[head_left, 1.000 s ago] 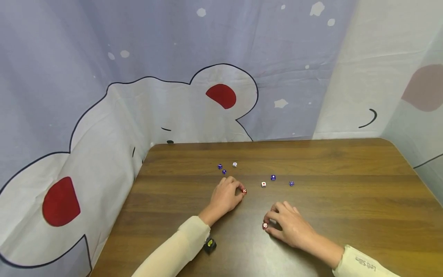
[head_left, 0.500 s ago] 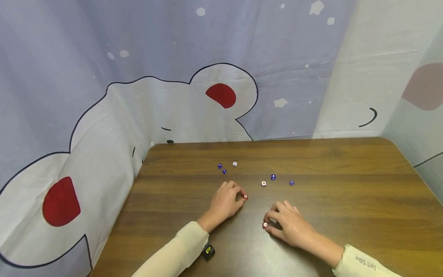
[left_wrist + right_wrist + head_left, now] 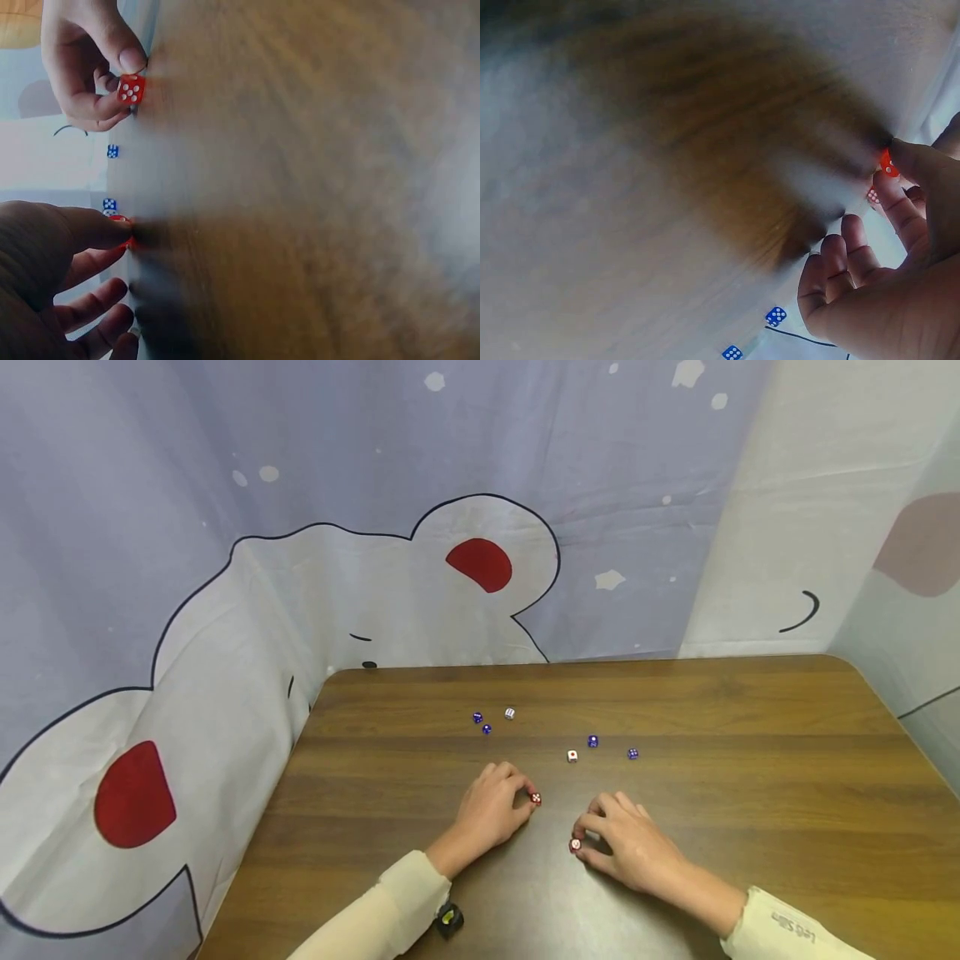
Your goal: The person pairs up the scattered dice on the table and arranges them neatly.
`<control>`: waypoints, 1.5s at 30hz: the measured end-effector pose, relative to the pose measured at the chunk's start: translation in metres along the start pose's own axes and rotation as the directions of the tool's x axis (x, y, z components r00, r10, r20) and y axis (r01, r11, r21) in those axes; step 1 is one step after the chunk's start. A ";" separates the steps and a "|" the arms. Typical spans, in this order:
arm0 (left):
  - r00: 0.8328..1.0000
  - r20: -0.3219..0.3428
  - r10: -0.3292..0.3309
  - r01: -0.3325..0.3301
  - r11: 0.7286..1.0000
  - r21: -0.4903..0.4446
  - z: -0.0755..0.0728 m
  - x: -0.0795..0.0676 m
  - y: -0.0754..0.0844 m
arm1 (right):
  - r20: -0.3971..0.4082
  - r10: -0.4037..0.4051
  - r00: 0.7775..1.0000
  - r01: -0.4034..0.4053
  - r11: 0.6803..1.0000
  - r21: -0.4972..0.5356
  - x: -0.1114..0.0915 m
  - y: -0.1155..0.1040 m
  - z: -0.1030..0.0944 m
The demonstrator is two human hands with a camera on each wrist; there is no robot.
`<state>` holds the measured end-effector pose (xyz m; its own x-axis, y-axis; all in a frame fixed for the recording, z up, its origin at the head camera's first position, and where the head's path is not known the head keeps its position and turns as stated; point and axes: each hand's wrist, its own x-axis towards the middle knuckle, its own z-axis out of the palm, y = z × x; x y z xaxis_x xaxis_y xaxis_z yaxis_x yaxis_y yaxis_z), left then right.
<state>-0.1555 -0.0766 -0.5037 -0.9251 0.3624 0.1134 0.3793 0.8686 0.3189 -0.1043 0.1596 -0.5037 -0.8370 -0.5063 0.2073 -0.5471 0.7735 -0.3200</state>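
My left hand (image 3: 489, 807) pinches a red die (image 3: 536, 798) between thumb and index finger, close over the table. In the left wrist view that die is mostly covered by the thumb, and the other fingers are spread below it. Nearer the front, my right hand (image 3: 630, 845) pinches a second red die (image 3: 575, 845) at its fingertips, a white-spotted face toward the head camera. The left wrist view shows five white spots on this right-hand die (image 3: 130, 91). A short gap of tabletop separates the two red dice.
Beyond the hands on the wooden table (image 3: 750, 760) lie a white die (image 3: 572, 756) with a red spot and two blue dice (image 3: 593, 741). Farther left sit another white die (image 3: 510, 713) and two more blue dice (image 3: 477, 717). A patterned curtain (image 3: 615, 510) hangs behind.
My left hand has drawn the red die nearer the front and slightly right, toward the other red die. The right hand stays almost in place with its die.
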 end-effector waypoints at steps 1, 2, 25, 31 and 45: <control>1.000 0.001 0.003 -0.003 1.000 -0.003 0.000 -0.001 0.000 | 0.002 0.001 1.000 -0.001 1.000 0.000 0.000 0.000 0.000; 1.000 0.002 0.005 -0.005 1.000 -0.005 0.000 -0.002 0.001 | 0.003 0.001 1.000 -0.001 1.000 0.001 0.000 0.000 0.000; 0.998 0.000 0.065 -0.065 0.998 0.005 0.002 -0.024 0.011 | -0.035 -0.023 0.999 0.023 1.000 0.003 0.001 0.000 -0.001; 0.996 -0.010 0.086 -0.086 0.996 0.004 0.004 -0.028 0.014 | -0.019 -0.006 1.000 0.006 1.000 -0.001 0.002 0.001 0.000; 0.993 -0.010 0.121 -0.121 0.993 0.007 0.007 -0.034 0.022 | -0.025 -0.013 1.000 0.013 1.000 -0.012 0.003 0.000 -0.002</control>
<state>-0.1159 -0.0677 -0.5074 -0.8725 0.4616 0.1603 0.4886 0.8206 0.2964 -0.1069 0.1583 -0.5013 -0.8294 -0.5070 0.2347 -0.5581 0.7712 -0.3063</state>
